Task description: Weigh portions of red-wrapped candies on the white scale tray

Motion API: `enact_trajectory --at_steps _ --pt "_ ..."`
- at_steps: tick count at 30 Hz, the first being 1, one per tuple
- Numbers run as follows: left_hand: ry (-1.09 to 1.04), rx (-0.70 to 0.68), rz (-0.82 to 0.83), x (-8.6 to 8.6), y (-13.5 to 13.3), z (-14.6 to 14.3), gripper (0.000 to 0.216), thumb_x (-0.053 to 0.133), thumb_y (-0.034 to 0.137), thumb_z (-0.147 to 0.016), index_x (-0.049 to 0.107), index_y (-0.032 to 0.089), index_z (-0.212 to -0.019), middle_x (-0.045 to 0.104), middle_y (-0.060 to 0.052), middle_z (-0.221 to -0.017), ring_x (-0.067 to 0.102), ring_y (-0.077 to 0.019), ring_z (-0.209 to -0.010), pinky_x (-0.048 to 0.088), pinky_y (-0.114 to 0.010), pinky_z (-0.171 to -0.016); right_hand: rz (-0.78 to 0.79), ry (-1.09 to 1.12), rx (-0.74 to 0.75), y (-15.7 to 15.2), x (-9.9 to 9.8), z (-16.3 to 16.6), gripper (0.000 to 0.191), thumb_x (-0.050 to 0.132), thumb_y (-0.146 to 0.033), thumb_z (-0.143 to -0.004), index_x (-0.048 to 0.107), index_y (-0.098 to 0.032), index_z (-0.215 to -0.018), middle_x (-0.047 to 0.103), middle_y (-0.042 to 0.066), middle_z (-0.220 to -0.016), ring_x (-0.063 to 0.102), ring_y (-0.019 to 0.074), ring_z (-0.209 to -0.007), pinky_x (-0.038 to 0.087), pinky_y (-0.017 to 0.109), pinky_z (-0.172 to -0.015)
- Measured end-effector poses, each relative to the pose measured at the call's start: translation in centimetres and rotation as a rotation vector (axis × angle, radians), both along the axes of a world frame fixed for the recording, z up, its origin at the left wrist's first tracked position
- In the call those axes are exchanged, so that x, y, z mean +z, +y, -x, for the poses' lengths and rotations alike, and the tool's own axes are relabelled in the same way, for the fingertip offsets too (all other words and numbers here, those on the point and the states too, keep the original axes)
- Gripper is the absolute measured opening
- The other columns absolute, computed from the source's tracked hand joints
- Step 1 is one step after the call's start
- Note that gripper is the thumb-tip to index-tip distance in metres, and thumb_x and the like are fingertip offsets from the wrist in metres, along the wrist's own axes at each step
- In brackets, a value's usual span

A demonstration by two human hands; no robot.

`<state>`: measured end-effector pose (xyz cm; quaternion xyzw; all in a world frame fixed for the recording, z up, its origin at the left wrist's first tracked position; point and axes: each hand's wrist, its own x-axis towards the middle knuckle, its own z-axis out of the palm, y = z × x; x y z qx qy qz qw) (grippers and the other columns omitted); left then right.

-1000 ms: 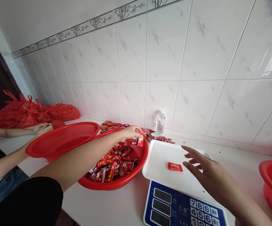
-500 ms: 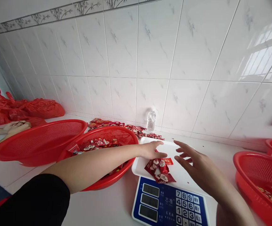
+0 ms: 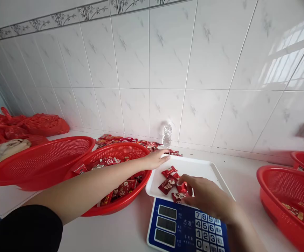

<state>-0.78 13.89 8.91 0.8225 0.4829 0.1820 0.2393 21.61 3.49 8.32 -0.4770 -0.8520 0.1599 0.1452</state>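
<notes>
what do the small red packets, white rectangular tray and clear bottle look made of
Small red packets: probably glossy plastic film, given highlights. White rectangular tray: smooth plastic or coated metal, evenly coloured, rimmed. Clear bottle: probably shiny plastic, transparent and ridged.

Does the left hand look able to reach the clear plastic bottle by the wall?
Likely yes: the left hand looks open, close in front of the clear plastic bottle, with only flat red packets near its base.

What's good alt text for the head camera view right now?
A person's right hand touches or nearly touches red packets on the white tray of a scale; the left hand is at the tray's edge, near a red basket of similar packets. A clear bottle stands by the tiled wall behind.
</notes>
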Motion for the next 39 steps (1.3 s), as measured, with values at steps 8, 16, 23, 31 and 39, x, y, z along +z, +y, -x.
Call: enact_trajectory --at_steps 8,16,23,31,39 --pt "0.048 0.299 -0.083 -0.9 1.3 6.7 0.046 0.045 0.045 -0.093 0.046 0.017 -0.130 0.054 -0.013 -0.134 0.051 -0.0268 -0.122 0.038 -0.037 -0.102 -0.046 -0.088 -0.193 2.2 -2.1 1.0 0.020 0.046 -0.025 -0.085 0.057 -0.025 -0.102 0.070 0.004 -0.092 0.064 0.0230 -0.085 0.034 0.027 -0.061" --pt "0.608 0.448 0.122 -5.6 2.1 13.7 0.070 0.067 0.049 -0.075 0.048 0.016 -0.133 0.042 -0.021 -0.145 0.040 -0.0410 -0.130 0.036 -0.051 -0.102 -0.008 0.055 -0.161 1.0 -0.8 0.4 0.034 0.039 -0.038 -0.091 0.054 -0.033 -0.121 0.070 0.001 -0.097 0.064 0.0217 -0.084 0.042 0.032 -0.067" --pt "0.682 0.401 0.052 -7.0 1.9 13.5 0.057 0.069 0.040 -0.074 0.058 0.018 -0.125 0.045 -0.021 -0.141 0.039 -0.0441 -0.128 0.029 -0.056 -0.103 -0.006 0.067 -0.170 0.8 -1.0 0.1 0.036 0.039 -0.042 -0.091 0.052 -0.038 -0.125 0.069 -0.001 -0.097 0.063 0.0212 -0.082 0.044 0.034 -0.069" --pt "0.522 0.257 -0.007 -5.2 3.3 12.9 0.029 0.049 0.012 -0.082 0.064 0.020 -0.106 0.067 -0.007 -0.106 0.062 -0.0227 -0.095 0.047 -0.032 -0.083 -0.024 0.053 -0.160 1.1 -1.5 -0.5 0.038 0.039 -0.044 -0.091 0.051 -0.039 -0.127 0.070 -0.001 -0.098 0.064 0.0209 -0.081 0.044 0.033 -0.067" --pt "0.577 0.282 0.112 -4.7 2.8 14.2 0.047 0.075 0.043 -0.064 0.066 0.019 -0.103 0.066 -0.012 -0.110 0.062 -0.0312 -0.095 0.048 -0.037 -0.079 -0.036 0.038 -0.154 0.7 -1.1 -0.3 0.039 0.038 -0.041 -0.091 0.048 -0.039 -0.129 0.070 -0.001 -0.104 0.065 0.0225 -0.086 0.045 0.033 -0.067"
